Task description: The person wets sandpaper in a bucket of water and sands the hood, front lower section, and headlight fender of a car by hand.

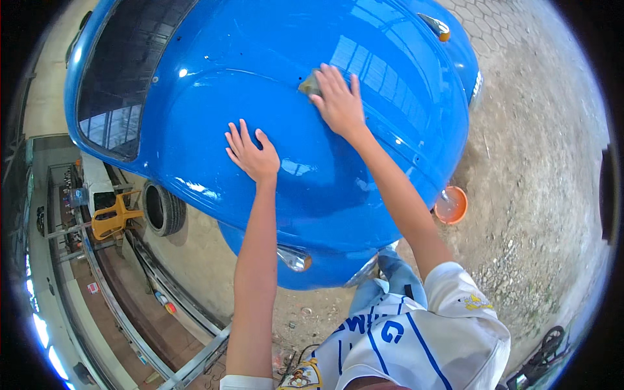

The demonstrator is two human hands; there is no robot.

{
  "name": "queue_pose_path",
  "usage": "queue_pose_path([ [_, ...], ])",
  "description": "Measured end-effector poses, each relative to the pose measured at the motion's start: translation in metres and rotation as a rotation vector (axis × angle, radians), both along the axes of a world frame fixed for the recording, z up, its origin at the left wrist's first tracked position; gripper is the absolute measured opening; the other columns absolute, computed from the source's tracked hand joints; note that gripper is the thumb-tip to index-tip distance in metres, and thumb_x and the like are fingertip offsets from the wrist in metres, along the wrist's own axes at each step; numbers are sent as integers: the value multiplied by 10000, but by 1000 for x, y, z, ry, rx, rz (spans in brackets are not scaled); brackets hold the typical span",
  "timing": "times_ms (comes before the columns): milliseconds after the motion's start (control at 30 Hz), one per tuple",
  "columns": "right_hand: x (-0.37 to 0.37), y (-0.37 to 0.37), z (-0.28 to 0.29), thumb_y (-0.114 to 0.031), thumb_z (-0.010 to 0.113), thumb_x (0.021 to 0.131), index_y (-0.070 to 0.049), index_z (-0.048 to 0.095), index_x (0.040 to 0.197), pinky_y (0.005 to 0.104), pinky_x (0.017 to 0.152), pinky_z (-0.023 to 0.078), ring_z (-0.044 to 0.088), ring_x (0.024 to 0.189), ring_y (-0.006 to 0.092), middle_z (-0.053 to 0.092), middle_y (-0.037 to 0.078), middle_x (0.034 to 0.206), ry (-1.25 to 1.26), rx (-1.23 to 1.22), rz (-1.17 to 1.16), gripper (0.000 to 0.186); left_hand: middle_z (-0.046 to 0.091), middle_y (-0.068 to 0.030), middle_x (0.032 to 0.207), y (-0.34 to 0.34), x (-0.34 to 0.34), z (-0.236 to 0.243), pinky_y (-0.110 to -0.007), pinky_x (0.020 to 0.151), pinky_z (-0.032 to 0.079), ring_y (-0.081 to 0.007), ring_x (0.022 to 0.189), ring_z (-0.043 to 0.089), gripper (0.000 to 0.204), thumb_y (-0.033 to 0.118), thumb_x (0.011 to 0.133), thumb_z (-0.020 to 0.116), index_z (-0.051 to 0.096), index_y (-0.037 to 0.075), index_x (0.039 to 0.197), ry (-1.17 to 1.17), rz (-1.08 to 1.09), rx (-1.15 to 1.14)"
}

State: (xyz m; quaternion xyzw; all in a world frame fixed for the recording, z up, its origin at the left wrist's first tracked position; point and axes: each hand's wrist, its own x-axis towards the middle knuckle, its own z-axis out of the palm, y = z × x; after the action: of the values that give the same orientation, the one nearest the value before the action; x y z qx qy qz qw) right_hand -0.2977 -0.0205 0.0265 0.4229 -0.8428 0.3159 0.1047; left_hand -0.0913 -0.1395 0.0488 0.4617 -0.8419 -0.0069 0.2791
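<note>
Under me curves the glossy blue hood (pixel 201 110) of a car, wet-looking and full of reflections. My right hand (pixel 340 107) lies over a small greenish-grey pad (pixel 309 85), holding it against the paint near the middle of the hood. Its edge sticks out to the left of my fingers; whether it is a sponge or a folded cloth I cannot tell. Lower and to the left, my left hand (pixel 254 156) rests on the panel with its fingers spread and nothing in it.
A dark windshield (pixel 123 71) rises at the left, and turn-signal lamps (pixel 296 259) jut from the fenders. An orange bucket (pixel 451 205) of cloudy liquid stands on dirt ground at the right. A loose tyre (pixel 162 208), yellow chair (pixel 116 215) and metal rails (pixel 123 318) lie left.
</note>
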Motion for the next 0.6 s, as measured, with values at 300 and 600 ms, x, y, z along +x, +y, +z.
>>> queue_pose_path([
  [300,35,141,-31,-347,537,1071,-84,341,1634,622,1274,98,249,1606,315,304,142,1719,-210,63,-134,652,391,-118,1686,1,-2,4,-577,1270,189,-350,1572,316,543,347,1069,523,508,143,1571,-14,16,9],
  [600,3,-37,20,-421,527,1064,-127,377,1623,621,1257,199,325,1571,295,361,99,1695,41,-45,158,650,395,-124,1684,1,-3,5,-582,1265,198,-351,1571,317,543,324,1050,555,525,129,1556,-3,25,5],
])
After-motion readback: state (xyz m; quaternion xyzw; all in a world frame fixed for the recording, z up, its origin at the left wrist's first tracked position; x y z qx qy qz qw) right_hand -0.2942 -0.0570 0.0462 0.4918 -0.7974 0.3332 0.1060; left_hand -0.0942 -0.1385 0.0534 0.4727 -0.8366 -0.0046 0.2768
